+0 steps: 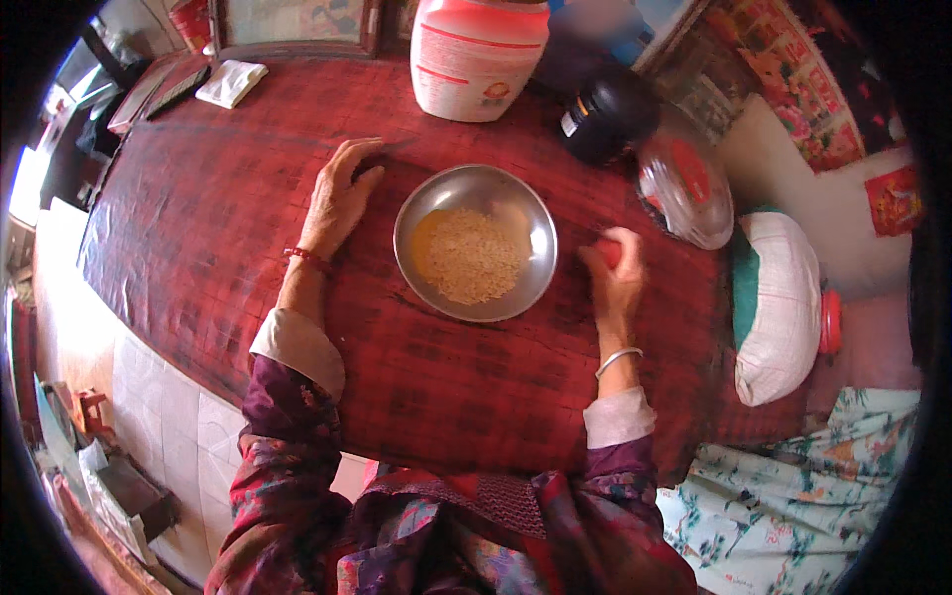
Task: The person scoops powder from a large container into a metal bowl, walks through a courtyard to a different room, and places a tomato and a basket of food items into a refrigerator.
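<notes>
Between my hands a shiny steel bowl stands upright on the table. Pale, grainy food covers its bottom, with a smooth yellow patch along the left side; I cannot tell the kind. To the left of the bowl, my left hand rests on the tablecloth with its fingers extended and thumb apart, holding nothing. My right hand, slightly blurred, is closed round a small red object just right of the bowl. Most of that object is hidden by the fingers.
A red-checked cloth covers the table. Behind the bowl stand a large white-and-red tub and a black jar. A clear plastic container and a white sack sit at right. A folded white packet lies far left.
</notes>
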A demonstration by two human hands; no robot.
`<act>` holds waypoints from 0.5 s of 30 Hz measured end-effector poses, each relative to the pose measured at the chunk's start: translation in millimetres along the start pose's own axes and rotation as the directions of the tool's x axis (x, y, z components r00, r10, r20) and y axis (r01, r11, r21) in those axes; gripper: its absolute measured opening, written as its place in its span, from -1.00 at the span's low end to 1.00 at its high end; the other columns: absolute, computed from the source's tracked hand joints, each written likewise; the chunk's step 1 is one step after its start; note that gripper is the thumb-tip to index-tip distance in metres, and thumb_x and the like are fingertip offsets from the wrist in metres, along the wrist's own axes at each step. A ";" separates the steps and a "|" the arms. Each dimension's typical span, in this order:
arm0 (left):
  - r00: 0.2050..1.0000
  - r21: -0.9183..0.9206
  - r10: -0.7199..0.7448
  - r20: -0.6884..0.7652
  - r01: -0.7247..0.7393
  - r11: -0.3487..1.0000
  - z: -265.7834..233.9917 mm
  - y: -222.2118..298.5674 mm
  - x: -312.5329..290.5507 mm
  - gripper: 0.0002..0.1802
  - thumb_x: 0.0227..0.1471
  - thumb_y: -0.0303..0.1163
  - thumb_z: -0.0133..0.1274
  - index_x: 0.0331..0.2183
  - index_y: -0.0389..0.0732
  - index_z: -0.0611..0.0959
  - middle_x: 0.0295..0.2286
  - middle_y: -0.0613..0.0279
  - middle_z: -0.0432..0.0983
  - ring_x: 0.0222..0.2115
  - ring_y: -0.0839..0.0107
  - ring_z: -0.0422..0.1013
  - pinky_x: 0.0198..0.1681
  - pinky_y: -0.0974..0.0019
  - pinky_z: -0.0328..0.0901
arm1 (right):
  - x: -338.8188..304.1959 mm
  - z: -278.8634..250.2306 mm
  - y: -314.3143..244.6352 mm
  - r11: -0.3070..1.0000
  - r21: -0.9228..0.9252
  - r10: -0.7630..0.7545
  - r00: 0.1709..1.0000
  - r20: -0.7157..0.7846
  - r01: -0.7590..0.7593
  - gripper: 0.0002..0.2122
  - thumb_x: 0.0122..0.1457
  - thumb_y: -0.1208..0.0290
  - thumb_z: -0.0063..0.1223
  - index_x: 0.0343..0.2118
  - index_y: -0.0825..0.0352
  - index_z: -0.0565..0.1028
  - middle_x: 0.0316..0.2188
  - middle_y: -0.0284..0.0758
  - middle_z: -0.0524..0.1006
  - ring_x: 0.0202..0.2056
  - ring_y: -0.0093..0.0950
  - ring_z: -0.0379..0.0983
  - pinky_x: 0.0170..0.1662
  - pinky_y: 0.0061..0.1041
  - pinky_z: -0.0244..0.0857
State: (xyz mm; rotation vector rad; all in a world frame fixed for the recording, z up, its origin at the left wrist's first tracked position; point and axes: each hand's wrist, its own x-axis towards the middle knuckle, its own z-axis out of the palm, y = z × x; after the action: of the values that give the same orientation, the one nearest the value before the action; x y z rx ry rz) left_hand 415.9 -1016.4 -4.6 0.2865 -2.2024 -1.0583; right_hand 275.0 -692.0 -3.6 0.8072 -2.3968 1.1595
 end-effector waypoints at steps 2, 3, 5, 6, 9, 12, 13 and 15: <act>0.999 -0.024 -0.036 0.005 0.036 0.999 -3.1 2.2 -2.5 -0.69 -0.02 -0.50 -0.01 -0.16 -0.27 0.50 -0.21 0.13 0.45 -0.15 0.28 0.38 -0.07 0.35 0.24 | -1.3 -3.3 5.7 0.990 0.112 0.095 0.994 -0.051 -0.089 -0.77 -0.13 0.46 0.17 -0.36 0.30 0.42 -0.40 -0.27 0.45 -0.34 -0.33 0.38 -0.22 -0.40 0.26; 0.999 -0.035 -0.052 0.006 0.052 0.998 -4.9 5.5 -3.3 -0.70 -0.01 -0.48 -0.01 -0.16 -0.27 0.50 -0.22 0.14 0.45 -0.17 0.30 0.39 -0.08 0.36 0.24 | -0.5 -4.7 4.0 0.987 0.136 0.101 0.993 -0.060 -0.092 -0.79 -0.11 0.47 0.14 -0.36 0.31 0.43 -0.41 -0.28 0.46 -0.37 -0.35 0.38 -0.24 -0.41 0.27; 0.991 -0.116 -0.127 0.038 0.131 0.985 -7.4 11.9 -5.9 -0.72 0.07 -0.39 -0.05 -0.16 -0.29 0.51 -0.27 0.18 0.48 -0.22 0.41 0.39 -0.14 0.39 0.25 | 1.4 -4.1 8.5 0.968 0.227 0.127 0.989 -0.081 -0.106 -0.84 -0.07 0.46 0.09 -0.39 0.34 0.46 -0.42 -0.29 0.48 -0.39 -0.41 0.38 -0.25 -0.45 0.28; 0.983 -0.146 -0.172 0.066 0.180 0.973 -8.3 14.0 -6.4 -0.72 0.09 -0.37 -0.06 -0.16 -0.29 0.51 -0.29 0.19 0.49 -0.24 0.43 0.39 -0.15 0.40 0.26 | 1.4 -5.3 9.2 0.956 0.259 0.160 0.984 -0.078 -0.135 -0.86 -0.06 0.47 0.09 -0.40 0.35 0.46 -0.43 -0.30 0.48 -0.39 -0.43 0.38 -0.25 -0.46 0.27; 0.945 -0.275 -0.276 0.173 0.316 0.908 -12.3 27.5 -10.1 -0.61 0.12 -0.23 -0.10 -0.11 -0.30 0.48 -0.28 0.18 0.49 -0.29 0.48 0.39 -0.24 0.43 0.29 | 4.8 -10.6 19.0 0.927 0.324 0.230 0.969 -0.087 -0.191 -0.89 -0.02 0.49 0.03 -0.41 0.37 0.46 -0.44 -0.31 0.47 -0.44 -0.49 0.39 -0.34 -0.51 0.30; 0.895 -0.383 -0.314 0.317 0.424 0.821 -9.9 42.6 -18.2 -0.48 0.13 -0.08 -0.12 -0.04 -0.30 0.42 -0.24 0.15 0.47 -0.31 0.49 0.40 -0.32 0.44 0.31 | 5.2 -17.2 15.8 0.702 0.640 0.422 0.906 -0.021 -0.312 -0.85 0.07 0.44 -0.10 -0.36 0.37 0.45 -0.42 -0.28 0.48 -0.47 -0.48 0.43 -0.43 -0.53 0.34; 0.878 -0.387 -0.306 0.369 0.444 0.808 -15.4 40.1 -21.6 -0.45 0.13 -0.05 -0.12 -0.01 -0.30 0.40 -0.21 0.13 0.45 -0.30 0.48 0.40 -0.33 0.43 0.32 | 7.6 -16.0 19.9 0.669 0.679 0.419 0.908 -0.008 -0.303 -0.83 0.10 0.41 -0.15 -0.35 0.38 0.44 -0.42 -0.27 0.49 -0.48 -0.48 0.45 -0.46 -0.53 0.35; 0.844 -0.363 -0.297 0.447 0.474 0.802 -16.2 53.5 -25.3 -0.39 0.11 -0.01 -0.11 0.02 -0.30 0.35 -0.16 0.12 0.42 -0.27 0.45 0.39 -0.31 0.42 0.33 | 9.1 -12.9 17.8 0.640 0.708 0.396 0.918 0.031 -0.300 -0.79 0.11 0.37 -0.19 -0.34 0.40 0.43 -0.42 -0.23 0.50 -0.51 -0.44 0.46 -0.53 -0.51 0.36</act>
State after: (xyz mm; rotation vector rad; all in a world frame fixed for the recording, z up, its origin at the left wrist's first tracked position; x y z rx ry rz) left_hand 450.2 -980.1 31.2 0.3612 -2.1620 -1.9766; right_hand 257.6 -675.8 -1.6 0.4197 -2.0190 2.2945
